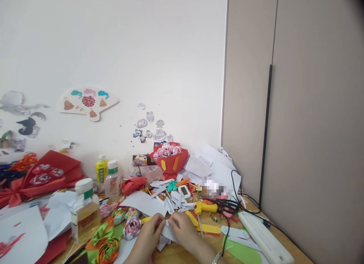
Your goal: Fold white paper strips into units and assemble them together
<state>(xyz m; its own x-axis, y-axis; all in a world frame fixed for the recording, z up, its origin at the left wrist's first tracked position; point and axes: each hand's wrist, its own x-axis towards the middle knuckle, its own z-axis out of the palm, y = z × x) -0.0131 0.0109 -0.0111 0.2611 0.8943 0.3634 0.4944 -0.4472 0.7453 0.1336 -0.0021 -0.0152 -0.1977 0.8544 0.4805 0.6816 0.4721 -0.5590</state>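
Observation:
Both my hands are close together at the front middle of the table, pinching a small piece of white paper (pixel 167 230) between them. My left hand (pixel 152 230) has its fingertips closed on the paper's left side. On the paper's right side, the thumb and fingers of my right hand (pixel 183 228) are closed. Just left of my hands lies a pink-and-white paper rose (pixel 132 228). A yellow glue gun (pixel 205 208) rests to the right, its nozzle end pointing toward me. Strips of white paper (pixel 179 199) are scattered beyond my fingers.
A bottle of amber liquid (pixel 84 214) stands at left, near green-and-orange paper flowers (pixel 108 245). A red paper bouquet (pixel 170 161) stands at the back; another red bouquet (pixel 54 173) lies far left. Black cable (pixel 227 207) and a white power strip (pixel 265 237) lie at right.

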